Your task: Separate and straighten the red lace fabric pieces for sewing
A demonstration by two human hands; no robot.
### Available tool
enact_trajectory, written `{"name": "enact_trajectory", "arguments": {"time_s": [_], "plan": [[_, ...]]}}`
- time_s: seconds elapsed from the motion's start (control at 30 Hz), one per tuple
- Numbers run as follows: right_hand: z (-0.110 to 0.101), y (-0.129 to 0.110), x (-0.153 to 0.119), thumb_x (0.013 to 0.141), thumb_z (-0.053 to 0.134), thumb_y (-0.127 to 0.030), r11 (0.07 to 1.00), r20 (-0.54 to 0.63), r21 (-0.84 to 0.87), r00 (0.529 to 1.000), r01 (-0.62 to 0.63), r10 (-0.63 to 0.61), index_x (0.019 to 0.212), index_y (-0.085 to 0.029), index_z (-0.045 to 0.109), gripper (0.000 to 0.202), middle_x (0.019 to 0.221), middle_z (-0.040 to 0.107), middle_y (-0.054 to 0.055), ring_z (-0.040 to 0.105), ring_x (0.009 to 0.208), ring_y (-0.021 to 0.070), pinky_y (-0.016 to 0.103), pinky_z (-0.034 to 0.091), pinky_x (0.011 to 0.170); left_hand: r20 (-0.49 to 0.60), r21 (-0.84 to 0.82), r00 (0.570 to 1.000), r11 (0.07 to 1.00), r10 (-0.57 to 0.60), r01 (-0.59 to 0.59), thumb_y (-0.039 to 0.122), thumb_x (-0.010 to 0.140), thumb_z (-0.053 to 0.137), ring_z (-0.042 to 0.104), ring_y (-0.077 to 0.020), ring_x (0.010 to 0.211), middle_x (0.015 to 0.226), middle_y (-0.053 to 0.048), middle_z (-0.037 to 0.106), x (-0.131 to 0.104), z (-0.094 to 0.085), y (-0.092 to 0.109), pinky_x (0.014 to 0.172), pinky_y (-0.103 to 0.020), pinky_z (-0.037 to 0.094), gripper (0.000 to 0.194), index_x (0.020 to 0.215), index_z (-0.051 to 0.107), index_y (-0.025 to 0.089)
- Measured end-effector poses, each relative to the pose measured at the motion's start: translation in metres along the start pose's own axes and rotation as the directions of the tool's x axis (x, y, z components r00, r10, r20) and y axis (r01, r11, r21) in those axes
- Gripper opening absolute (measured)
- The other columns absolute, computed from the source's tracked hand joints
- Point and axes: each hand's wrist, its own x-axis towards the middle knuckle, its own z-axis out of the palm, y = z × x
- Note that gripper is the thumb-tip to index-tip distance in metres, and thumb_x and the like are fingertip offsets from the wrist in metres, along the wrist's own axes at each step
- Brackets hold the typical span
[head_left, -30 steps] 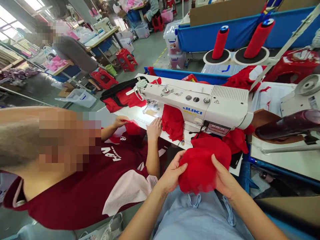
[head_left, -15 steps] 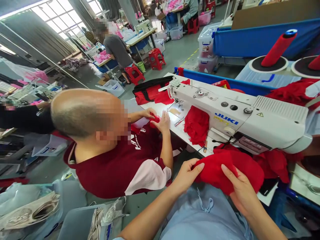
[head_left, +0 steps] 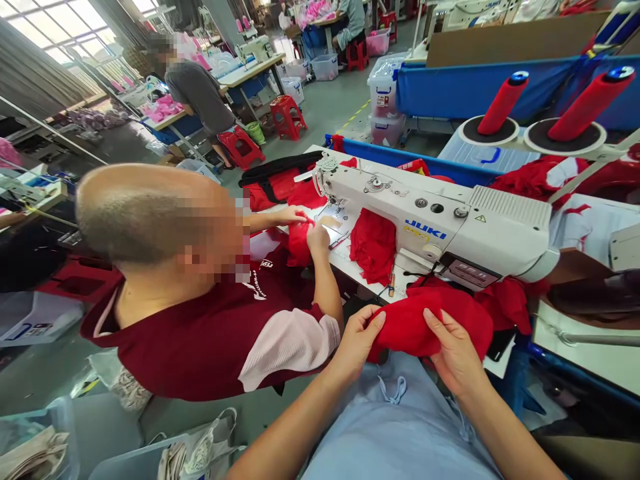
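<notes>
A piece of red fabric (head_left: 407,328) is stretched between my two hands, in front of my waist. My left hand (head_left: 361,337) pinches its left end between thumb and fingers. My right hand (head_left: 454,350) grips it toward the right, thumb on top and fingers partly hidden behind the cloth. Just beyond stands a white sewing machine (head_left: 430,213) with a bunch of red cloth (head_left: 373,245) under its arm. More red fabric (head_left: 510,303) lies to the right of what I hold.
A seated co-worker (head_left: 200,333) at my left handles red cloth (head_left: 299,243) by the machine's needle end. Red thread cones (head_left: 503,103) stand on a holder at the right. Bins with pale cloth (head_left: 135,460) sit at lower left. A blue fabric trough (head_left: 395,155) runs behind the machine.
My view has swung to the right, so the scene sits further left. Both my hands still hold the red fabric. The co-worker's hands have moved, with the red cloth now hanging between them.
</notes>
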Motion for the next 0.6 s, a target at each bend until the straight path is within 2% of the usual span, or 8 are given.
{"name": "enact_trajectory", "arguments": {"time_s": [0.13,0.3,0.43,0.6], "plan": [[-0.004,0.001,0.001,0.05,0.09,-0.046,1.0,-0.004,0.009,1.0,0.018,-0.018,0.085,-0.025,0.074,0.043,0.094,0.077,0.005,0.069,0.099,0.0301,0.04,0.059,0.081,0.003,0.029,1.0,1.0,0.007,-0.007,0.056,0.073,0.067,0.044,-0.0112,0.069,0.075,0.001,0.055,0.001,-0.001,0.0,0.066,-0.024,0.033,0.044,0.083,0.061,0.014],[-0.009,0.002,0.0,0.059,0.085,-0.05,0.987,0.086,-0.133,0.993,0.093,-0.082,0.085,-0.025,0.074,0.038,0.094,0.076,0.005,0.066,0.103,0.0295,0.039,0.057,0.085,0.065,0.096,0.998,0.995,-0.003,-0.003,0.055,0.07,0.071,0.044,-0.011,0.067,0.073,0.002,0.054,0.005,-0.003,-0.002,0.063,-0.024,0.031,0.043,0.082,0.059,0.015],[-0.011,0.005,0.0,0.066,0.08,-0.051,0.97,0.149,-0.204,0.984,0.131,-0.101,0.089,-0.025,0.073,0.036,0.096,0.076,0.004,0.066,0.101,0.0281,0.039,0.055,0.087,0.048,0.138,0.997,0.988,0.057,-0.063,0.054,0.071,0.07,0.043,-0.0109,0.066,0.071,0.001,0.052,0.009,0.001,-0.001,0.063,-0.024,0.032,0.041,0.077,0.058,0.015],[-0.014,0.007,0.002,0.057,0.086,-0.048,0.958,0.091,-0.256,0.99,0.125,-0.105,0.1,-0.024,0.07,0.052,0.101,0.074,0.006,0.068,0.09,0.0251,0.038,0.055,0.082,0.024,0.129,0.994,0.986,0.105,-0.107,0.05,0.077,0.063,0.043,-0.0115,0.066,0.071,0.002,0.051,0.008,0.005,0.001,0.063,-0.025,0.034,0.033,0.077,0.056,0.017]]}}
